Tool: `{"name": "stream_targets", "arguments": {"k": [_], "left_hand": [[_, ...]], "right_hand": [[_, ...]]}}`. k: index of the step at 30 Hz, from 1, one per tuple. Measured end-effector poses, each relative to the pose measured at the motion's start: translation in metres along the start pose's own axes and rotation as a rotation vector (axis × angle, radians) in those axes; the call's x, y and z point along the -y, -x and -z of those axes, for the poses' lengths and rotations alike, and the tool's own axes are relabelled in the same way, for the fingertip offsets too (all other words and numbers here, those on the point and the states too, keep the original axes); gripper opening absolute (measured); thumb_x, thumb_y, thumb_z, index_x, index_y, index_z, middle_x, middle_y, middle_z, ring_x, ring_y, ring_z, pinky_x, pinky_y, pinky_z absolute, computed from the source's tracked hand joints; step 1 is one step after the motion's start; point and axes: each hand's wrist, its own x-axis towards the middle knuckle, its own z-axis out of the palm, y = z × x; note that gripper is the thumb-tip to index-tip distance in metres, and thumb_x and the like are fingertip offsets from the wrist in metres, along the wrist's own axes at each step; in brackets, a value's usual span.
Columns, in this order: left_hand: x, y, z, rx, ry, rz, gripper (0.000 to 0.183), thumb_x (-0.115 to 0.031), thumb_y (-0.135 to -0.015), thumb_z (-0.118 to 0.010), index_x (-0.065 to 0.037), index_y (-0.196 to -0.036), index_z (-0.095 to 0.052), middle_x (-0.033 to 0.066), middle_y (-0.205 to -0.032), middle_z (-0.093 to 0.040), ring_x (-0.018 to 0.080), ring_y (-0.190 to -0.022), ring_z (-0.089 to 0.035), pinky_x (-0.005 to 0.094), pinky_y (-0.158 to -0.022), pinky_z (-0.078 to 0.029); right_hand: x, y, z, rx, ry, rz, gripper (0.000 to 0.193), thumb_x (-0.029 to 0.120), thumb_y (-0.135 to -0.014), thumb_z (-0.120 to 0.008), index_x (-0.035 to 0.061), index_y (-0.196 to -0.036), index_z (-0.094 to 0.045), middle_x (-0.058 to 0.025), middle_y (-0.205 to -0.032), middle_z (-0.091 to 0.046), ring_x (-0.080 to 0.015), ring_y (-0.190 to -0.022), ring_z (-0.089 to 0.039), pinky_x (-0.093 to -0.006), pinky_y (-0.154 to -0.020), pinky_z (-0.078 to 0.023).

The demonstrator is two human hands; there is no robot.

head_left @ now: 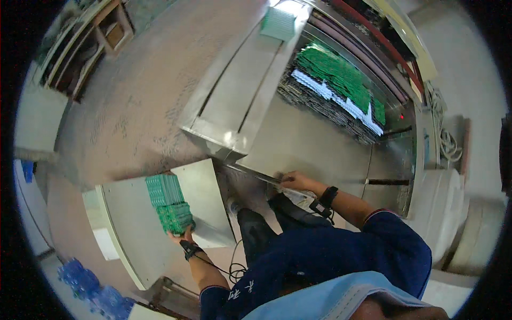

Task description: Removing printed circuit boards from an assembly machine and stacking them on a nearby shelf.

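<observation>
On the pale tabletop (pixel 128 213) at left stand stacks of thin boards: a light green stack (pixel 164 190) and, touching it on the near side, a darker green stack (pixel 175 216). My left hand (pixel 180 234) is closed about the near end of the darker stack, thumb and fingers on either side. My right hand (pixel 298 181) is at the near edge of the metal bench (pixel 298 133), its fingers bent downward. Their tips are too dark and small to show whether they hold anything. A wristband with a cable is on each wrist.
At the bench's far side lie rows of green, white and dark boards (pixel 336 80). A raised metal ledge (pixel 229 101) runs along its left, with a pale green stack (pixel 278 24) at the far end. Blue bottles (pixel 80 280) stand lower left. A loose cable (pixel 234 266) hangs near my legs.
</observation>
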Motion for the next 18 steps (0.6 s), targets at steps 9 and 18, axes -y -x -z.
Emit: {"name": "stream_targets", "arguments": {"k": [9, 18], "left_hand": [[0.006, -0.024, 0.043, -0.167, -0.132, 0.424, 0.085, -0.06, -0.077, -0.049, -0.016, -0.141, -0.015, 0.0187, -0.142, -0.02, 0.0423, -0.126, -0.026, 0.0608, -0.101, -0.022], [0.029, 0.111, -0.064, 0.335, -0.862, 0.353, 0.036, -0.03, -0.087, -0.052, -0.002, -0.11, -0.048, 0.0123, -0.1, -0.056, 0.0303, -0.095, -0.054, 0.0507, -0.086, -0.043]], "right_hand": [[-0.104, 0.032, 0.113, -0.599, -0.641, -0.233, 0.025, 0.023, -0.082, -0.063, 0.0022, -0.095, -0.065, -0.0031, -0.079, -0.061, -0.0122, -0.063, -0.054, -0.0259, -0.057, -0.046], [-0.271, 0.101, 0.332, -1.384, -0.267, -0.449, 0.039, 0.033, -0.072, -0.068, 0.0007, -0.093, -0.064, -0.0168, -0.086, -0.065, -0.0287, -0.082, -0.063, -0.037, -0.073, -0.048]]}}
